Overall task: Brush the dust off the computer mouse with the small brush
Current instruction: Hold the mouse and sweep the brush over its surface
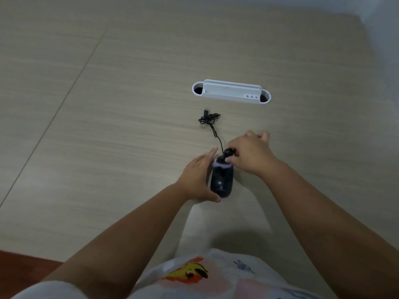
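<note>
Mouse (222,181) is black, flat on the bench (129,104), a bit right of centre and close to you, long axis running away from you, small light logo on the near end. Your left hand (197,179) has it by its left side: fingers lie along that flank, thumb wraps the near end, so that grip is closed around the mouse body and pins it to the bench. Small brush (224,158) sits on the far end of the mouse, over the button area: dark rounded handle on top, pale bristles blurred and splayed against the shell. Your right hand (250,155) pinches the handle between thumb and forefinger; that grip is tight on the brush, the other fingers curled loosely behind and off the bench. How hard the bristles press, can't tell through the blur. Mouse cable (210,120) leaves the far end, runs away from you and ends in a loose tangled bundle with the USB plug lying at its far side. Beyond the bundle, well apart from the mouse, a white oblong cable grommet (231,91) is set in the bench, dark round holes at both ends, three small holes near the right one. Bench is pale wood grain with a seam running diagonally at left. Both forearms bare; printed white shirt (205,277) at the bottom edge.
</note>
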